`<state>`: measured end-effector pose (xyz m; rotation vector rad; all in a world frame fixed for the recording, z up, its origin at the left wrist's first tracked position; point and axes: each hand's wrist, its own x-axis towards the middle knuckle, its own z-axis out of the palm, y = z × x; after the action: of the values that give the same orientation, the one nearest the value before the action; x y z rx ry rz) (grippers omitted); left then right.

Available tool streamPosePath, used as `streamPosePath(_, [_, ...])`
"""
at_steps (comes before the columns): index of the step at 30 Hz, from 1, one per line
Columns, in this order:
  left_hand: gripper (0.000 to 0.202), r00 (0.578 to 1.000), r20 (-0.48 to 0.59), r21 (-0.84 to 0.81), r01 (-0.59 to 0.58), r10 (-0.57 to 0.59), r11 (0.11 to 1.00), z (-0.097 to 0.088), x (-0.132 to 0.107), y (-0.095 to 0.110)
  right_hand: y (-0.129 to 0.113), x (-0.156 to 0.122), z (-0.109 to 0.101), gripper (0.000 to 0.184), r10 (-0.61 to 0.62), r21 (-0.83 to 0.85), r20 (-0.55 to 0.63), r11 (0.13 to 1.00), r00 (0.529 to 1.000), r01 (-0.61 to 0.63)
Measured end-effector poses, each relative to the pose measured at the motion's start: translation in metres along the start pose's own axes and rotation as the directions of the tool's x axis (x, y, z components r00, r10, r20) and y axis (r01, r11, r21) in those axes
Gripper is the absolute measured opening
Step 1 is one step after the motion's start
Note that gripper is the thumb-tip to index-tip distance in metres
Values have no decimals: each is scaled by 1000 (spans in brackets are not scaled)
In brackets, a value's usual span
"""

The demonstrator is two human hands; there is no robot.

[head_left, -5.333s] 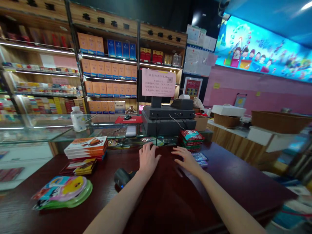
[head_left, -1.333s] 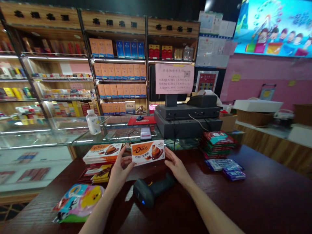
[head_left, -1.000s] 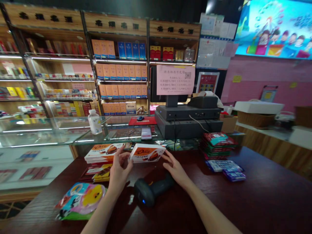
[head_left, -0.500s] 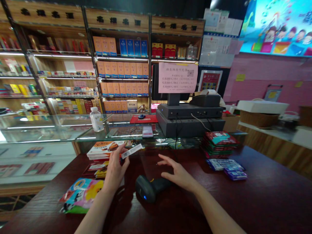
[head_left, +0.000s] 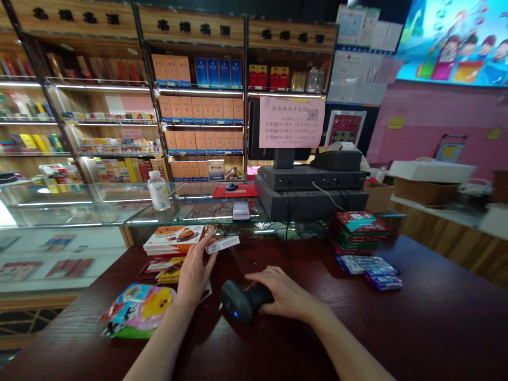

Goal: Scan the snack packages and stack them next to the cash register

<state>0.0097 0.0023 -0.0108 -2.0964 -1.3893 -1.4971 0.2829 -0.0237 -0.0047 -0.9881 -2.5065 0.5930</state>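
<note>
At the left of the dark wooden counter (head_left: 428, 328) lies a colourful pouch (head_left: 135, 311) with a yellow duck face. Behind it sit yellow chocolate packs (head_left: 170, 271) and a stack of white-and-orange Dove boxes (head_left: 173, 241). Next, the left hand (head_left: 194, 276) grips a slim white box (head_left: 224, 244) at its left end, fingers closed on it, the narrow side showing. To the right, a black barcode scanner (head_left: 237, 300) rests on the counter, its blue light lit. The right hand (head_left: 286, 293) straddles its handle, fingers over the far side, thumb on the near side; how firmly they close cannot be told. Farther right are stacked red packets (head_left: 359, 228), with blue packets (head_left: 364, 264) in front.
</note>
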Motion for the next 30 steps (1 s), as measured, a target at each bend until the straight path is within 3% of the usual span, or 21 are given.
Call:
streamPosePath(5, [48,997,-49,79,57,-53,995,-3,1,4,1,2,4,64,-53,13,-12,998,999,53])
streamPosePath(11, [47,989,-18,24,147,-147,989,-3,0,5,1,1,1,55,-50,0,-43,999,998,50])
streamPosePath(16, [50,994,35,-1,106,-106,994,-7,0,2,5,-3,-14,53,23,39,-159,999,987,-17])
streamPosePath(22, [57,975,217,-30,54,-47,998,-6,-1,-4,8,-11,-33,54,87,137,-200,989,976,-60])
streamPosePath(30, [66,988,150,157,-59,35,986,-10,3,1,13,-20,-42,50,156,221,-192,969,969,-113])
